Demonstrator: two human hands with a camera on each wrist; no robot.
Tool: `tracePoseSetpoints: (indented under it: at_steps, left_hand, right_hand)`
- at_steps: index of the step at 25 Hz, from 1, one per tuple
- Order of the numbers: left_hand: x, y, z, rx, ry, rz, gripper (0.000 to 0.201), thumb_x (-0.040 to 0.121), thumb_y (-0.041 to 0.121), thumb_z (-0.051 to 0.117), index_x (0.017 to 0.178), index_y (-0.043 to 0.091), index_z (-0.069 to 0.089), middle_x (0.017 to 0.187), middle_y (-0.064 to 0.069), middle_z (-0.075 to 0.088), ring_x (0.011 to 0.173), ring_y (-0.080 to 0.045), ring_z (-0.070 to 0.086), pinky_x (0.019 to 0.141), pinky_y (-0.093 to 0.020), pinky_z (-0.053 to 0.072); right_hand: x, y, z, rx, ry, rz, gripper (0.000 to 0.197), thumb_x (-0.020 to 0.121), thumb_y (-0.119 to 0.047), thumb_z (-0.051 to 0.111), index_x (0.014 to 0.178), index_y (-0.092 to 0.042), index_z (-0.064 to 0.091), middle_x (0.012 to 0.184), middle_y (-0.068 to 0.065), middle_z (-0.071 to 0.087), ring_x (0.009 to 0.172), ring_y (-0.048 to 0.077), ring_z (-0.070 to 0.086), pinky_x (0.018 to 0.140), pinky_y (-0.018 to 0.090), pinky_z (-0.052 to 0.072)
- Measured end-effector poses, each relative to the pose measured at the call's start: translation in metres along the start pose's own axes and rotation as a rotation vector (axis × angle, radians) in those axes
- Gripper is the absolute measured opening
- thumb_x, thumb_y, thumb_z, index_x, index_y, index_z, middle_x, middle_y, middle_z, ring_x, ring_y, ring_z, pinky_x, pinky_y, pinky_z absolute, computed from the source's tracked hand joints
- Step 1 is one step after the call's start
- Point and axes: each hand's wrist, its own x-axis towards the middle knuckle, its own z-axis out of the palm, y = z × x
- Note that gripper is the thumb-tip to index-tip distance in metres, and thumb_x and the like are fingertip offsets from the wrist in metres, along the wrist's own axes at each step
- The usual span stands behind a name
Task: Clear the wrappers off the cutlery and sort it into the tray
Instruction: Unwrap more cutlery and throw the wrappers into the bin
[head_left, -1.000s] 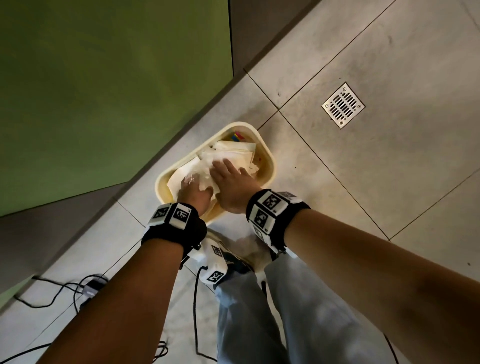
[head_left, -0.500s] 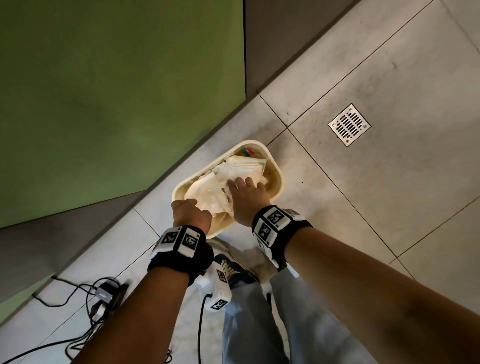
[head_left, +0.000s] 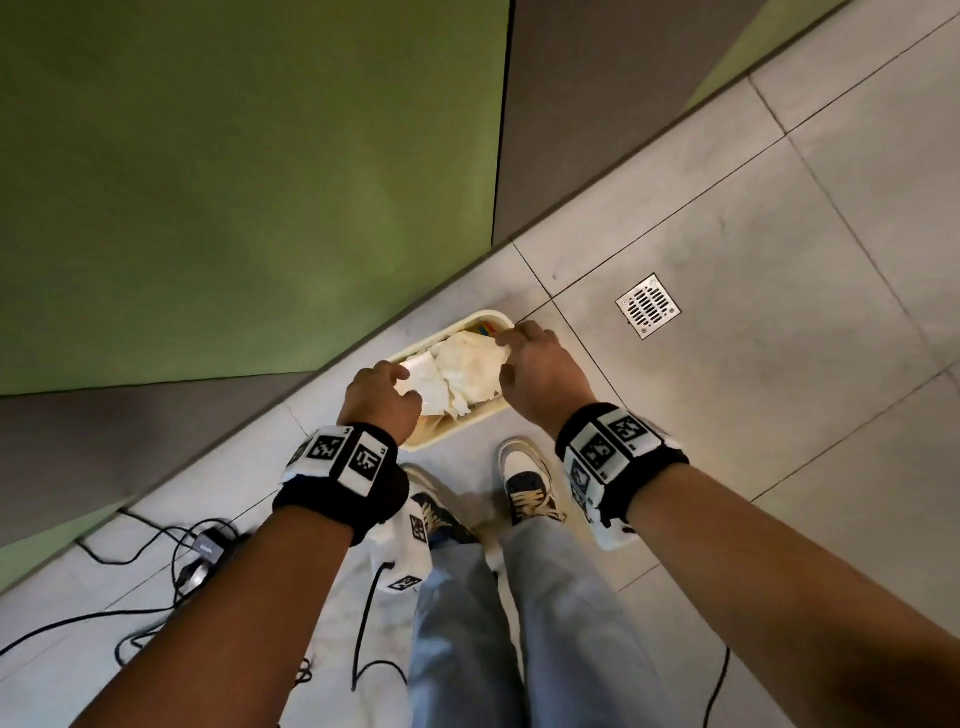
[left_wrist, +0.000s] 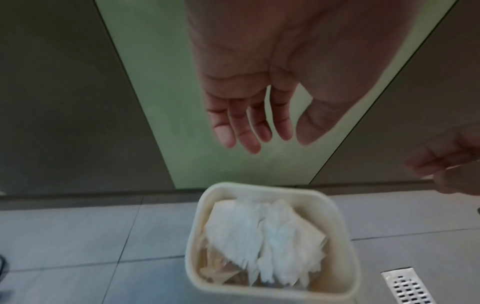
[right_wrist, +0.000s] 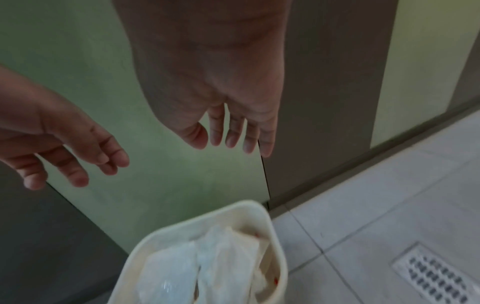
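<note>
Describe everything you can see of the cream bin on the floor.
The bin is a small cream container, plastic by the look of it, with rounded corners and a thick rolled rim. It stands upright on the grey floor tiles, close to the base of the green and grey wall panels, with a metal floor drain nearby. It is filled nearly to the rim with crumpled white paper wrappers; clear film and a small coloured scrap show at the edges. Both hands hover open above it, touching nothing.
</note>
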Motion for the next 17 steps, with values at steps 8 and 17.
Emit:
tracePoseSetpoints:
  at_steps: [8, 17]
  left_hand:
    - [-0.172, 0.069, -0.120, -0.115, 0.105, 0.301, 0.029, 0.089, 0.016, 0.055, 0.117, 0.014, 0.060, 0.121, -0.003, 0.064, 0.111, -0.019, 0.059, 0.092, -0.022, 0.042]
    - [-0.338, 0.062, -0.255, -0.392, 0.431, 0.484, 0.024, 0.090, 0.014, 0.055, 0.113, 0.014, 0.062, 0.099, 0.006, 0.058, 0.076, -0.008, 0.051, 0.068, -0.013, 0.041]
  right_hand:
    - [-0.120, -0.088, -0.175, -0.250, 0.096, -0.236, 0.037, 0.089, -0.022, 0.050, 0.126, -0.016, 0.052, 0.124, 0.007, 0.057, 0.115, 0.030, 0.050, 0.092, 0.038, 0.044]
    - [-0.218, -0.226, -0.290, -0.166, 0.197, -0.558, 0.029, 0.086, -0.022, 0.054, 0.113, -0.014, 0.061, 0.114, 0.010, 0.065, 0.108, 0.029, 0.058, 0.090, 0.036, 0.050]
